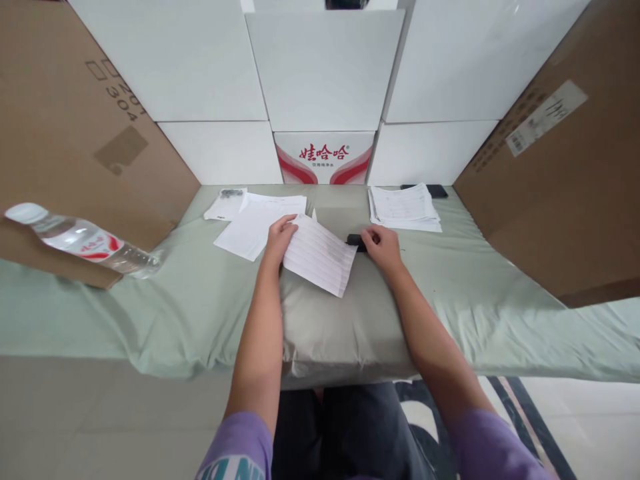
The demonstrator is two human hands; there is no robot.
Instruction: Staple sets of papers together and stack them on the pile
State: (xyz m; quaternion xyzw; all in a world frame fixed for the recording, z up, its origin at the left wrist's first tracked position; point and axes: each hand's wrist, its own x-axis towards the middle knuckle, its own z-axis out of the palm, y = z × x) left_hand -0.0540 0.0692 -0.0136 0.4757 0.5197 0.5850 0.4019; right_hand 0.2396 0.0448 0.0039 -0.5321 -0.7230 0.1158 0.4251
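My left hand [281, 239] is closed on the upper left corner of a creased white paper sheet [320, 255]. The paper is tilted, its right corner pointing toward my other hand. At that corner sits a small black stapler [356, 240], partly covered by my fingers. My right hand [383, 245] is closed around its right end. Whether the paper's corner lies between the stapler's jaws, I cannot tell. A small white pointed piece [314, 215] shows just behind the paper.
Loose white sheets [245, 233] and a small clear packet [233, 195] lie to the left. A paper stack [404, 205] rests at the right, beside a black phone-like object [438, 191]. A water bottle [95, 245] leans far left. Cardboard boxes [565, 173] and white boxes [325, 73] enclose the cloth-covered table [345, 340].
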